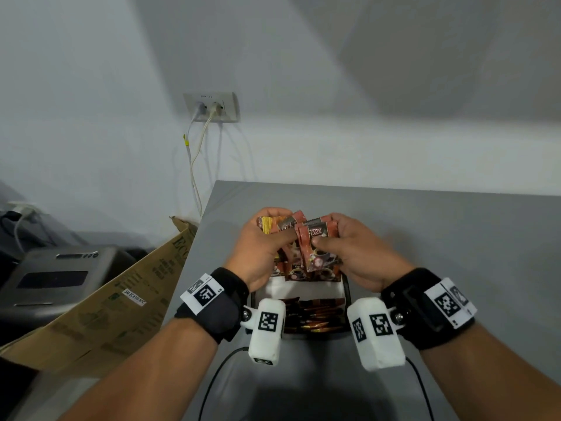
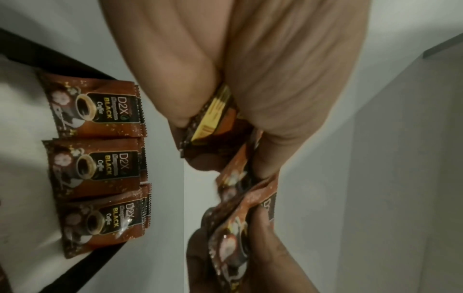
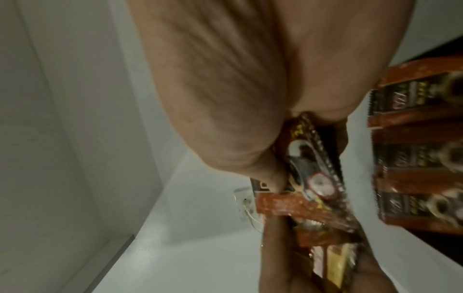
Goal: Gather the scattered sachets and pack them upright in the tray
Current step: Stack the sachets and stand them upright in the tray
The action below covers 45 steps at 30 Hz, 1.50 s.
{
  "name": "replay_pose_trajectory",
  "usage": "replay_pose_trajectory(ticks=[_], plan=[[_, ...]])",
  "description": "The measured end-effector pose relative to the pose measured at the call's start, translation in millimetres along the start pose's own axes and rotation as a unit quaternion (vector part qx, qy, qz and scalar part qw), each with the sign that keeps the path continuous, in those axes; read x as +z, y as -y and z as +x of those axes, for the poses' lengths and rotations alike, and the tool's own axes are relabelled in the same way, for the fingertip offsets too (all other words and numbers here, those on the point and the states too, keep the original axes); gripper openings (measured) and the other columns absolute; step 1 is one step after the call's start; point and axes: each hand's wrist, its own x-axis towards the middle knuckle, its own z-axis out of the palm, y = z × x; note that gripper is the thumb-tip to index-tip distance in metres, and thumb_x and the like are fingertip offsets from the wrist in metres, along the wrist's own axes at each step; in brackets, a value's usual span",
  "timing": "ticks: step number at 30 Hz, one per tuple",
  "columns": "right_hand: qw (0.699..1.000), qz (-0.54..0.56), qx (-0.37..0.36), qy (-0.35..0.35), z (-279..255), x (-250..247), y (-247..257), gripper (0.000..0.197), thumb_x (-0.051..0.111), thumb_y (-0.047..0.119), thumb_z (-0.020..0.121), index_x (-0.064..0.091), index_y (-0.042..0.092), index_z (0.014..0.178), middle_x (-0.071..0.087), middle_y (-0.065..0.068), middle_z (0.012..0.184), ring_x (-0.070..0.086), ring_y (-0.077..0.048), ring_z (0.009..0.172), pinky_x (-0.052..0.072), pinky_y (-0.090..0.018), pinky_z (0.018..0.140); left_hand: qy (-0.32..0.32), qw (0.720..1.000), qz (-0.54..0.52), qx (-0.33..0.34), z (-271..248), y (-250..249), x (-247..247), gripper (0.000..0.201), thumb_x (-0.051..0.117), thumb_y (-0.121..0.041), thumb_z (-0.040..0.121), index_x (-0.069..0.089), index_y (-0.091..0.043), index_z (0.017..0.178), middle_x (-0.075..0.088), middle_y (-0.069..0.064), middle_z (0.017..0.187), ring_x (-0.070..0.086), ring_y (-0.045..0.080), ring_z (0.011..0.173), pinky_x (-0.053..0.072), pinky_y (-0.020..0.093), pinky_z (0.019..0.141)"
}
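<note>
Both hands are together over the far end of the tray (image 1: 346, 294). The left hand (image 1: 263, 250) grips a messy bunch of sachets (image 1: 306, 238), and the right hand (image 1: 358, 250) pinches the front sachet (image 1: 318, 249) of that same bunch. More sachets stand upright in the tray (image 2: 95, 168), on the grey table (image 1: 455, 238).

We see a pale wall (image 1: 303, 71) with a socket plate (image 1: 211, 106); two white cables (image 1: 194, 165) hang from it behind a grey table (image 1: 455, 238). Left of the table leans a cardboard box (image 1: 121, 302), with a grey machine (image 1: 54, 278) beyond it. Soft shadows cross the wall.
</note>
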Motion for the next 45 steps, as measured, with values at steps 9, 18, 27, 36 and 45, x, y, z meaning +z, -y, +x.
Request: replay_pose_trajectory(ticks=[9,18,27,36,45], plan=[[0.994,0.104,0.017,-0.005,2,9,-4,0.023,0.057,0.0,0.098,0.057,0.006,0.12,0.072,-0.011,0.103,0.068,-0.019,0.089,0.055,-0.033,0.073,-0.024,0.998,0.044,0.028,1,5,0,0.033,0.066,0.015,0.084,0.064,-0.009,0.108,0.069,0.015,0.089,0.065,0.024,0.078,0.058,0.036,0.072],[0.978,0.203,0.001,-0.053,3,-10,9,0.025,0.057,-0.003,0.095,0.062,0.005,0.118,0.075,-0.014,0.102,0.07,-0.029,0.095,0.055,-0.046,0.087,0.042,0.999,-0.021,-0.021,-2,-1,-7,0.016,0.057,0.002,0.097,0.059,-0.002,0.112,0.07,0.017,0.096,0.069,0.024,0.077,0.059,0.037,0.063],[0.988,-0.033,-0.131,-0.078,2,-12,12,0.02,0.061,0.007,0.097,0.057,0.027,0.096,0.073,-0.002,0.091,0.068,-0.021,0.085,0.054,-0.038,0.081,0.053,0.984,-0.086,-0.145,1,-3,-8,0.047,0.056,-0.05,0.096,0.058,-0.007,0.117,0.064,0.018,0.091,0.055,0.021,0.062,0.045,0.027,0.045],[0.975,0.209,-0.067,-0.015,-6,-21,7,0.024,0.058,-0.002,0.089,0.061,0.008,0.111,0.073,-0.014,0.099,0.071,-0.025,0.087,0.055,-0.039,0.076,-0.06,0.996,-0.036,-0.051,5,-2,-10,0.044,0.067,0.014,0.082,0.057,-0.007,0.118,0.071,0.019,0.106,0.07,0.023,0.074,0.056,0.034,0.06],[0.98,0.173,0.01,-0.094,8,1,-3,0.03,0.058,-0.002,0.096,0.056,0.007,0.124,0.073,-0.016,0.111,0.069,-0.035,0.106,0.053,-0.052,0.097,0.02,0.997,-0.053,-0.055,-5,-3,1,0.03,0.043,0.01,0.089,0.064,-0.006,0.103,0.065,0.02,0.098,0.064,0.029,0.083,0.057,0.042,0.07]])
